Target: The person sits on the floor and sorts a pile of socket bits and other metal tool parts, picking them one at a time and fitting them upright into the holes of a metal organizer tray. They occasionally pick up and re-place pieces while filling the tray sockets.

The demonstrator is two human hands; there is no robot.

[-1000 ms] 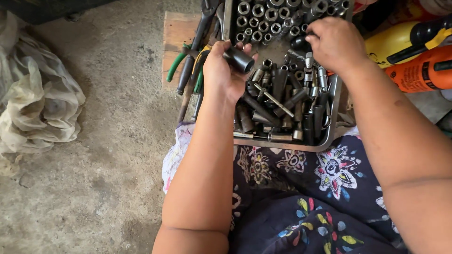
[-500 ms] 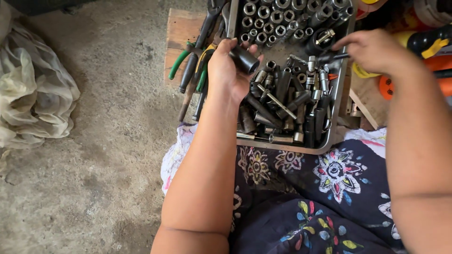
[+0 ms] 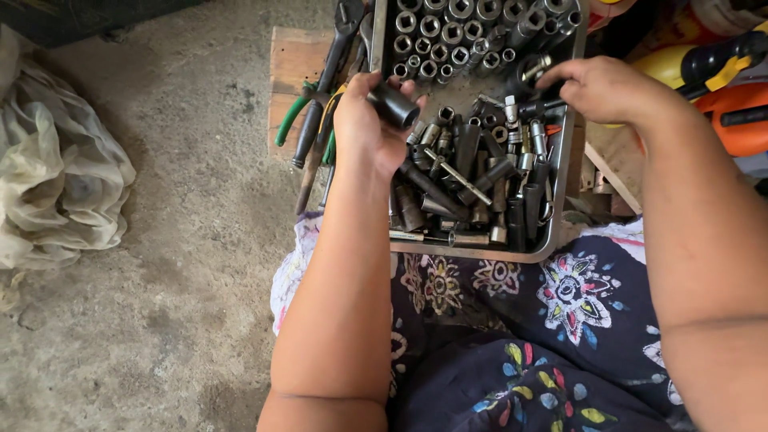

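Observation:
My left hand (image 3: 364,124) holds a large black socket (image 3: 394,105) over the left side of a metal tray (image 3: 480,250) full of sockets and extension bars. My right hand (image 3: 608,86) is at the tray's upper right, its fingertips pinching a small dark socket (image 3: 530,72) above the loose pile. Rows of upright sockets (image 3: 448,32) fill the far end of the tray. The tray rests partly on my lap, on a dark flowered cloth (image 3: 520,336).
Pliers with green handles (image 3: 298,112) and other long hand tools lie on a wooden board (image 3: 292,56) left of the tray. Orange and yellow power tools (image 3: 720,88) sit at the right. A crumpled pale cloth (image 3: 56,176) lies on the concrete floor at the left.
My right hand has moved from the tray's far middle to its upper right edge, taking a small socket. My left hand keeps the black socket in about the same spot.

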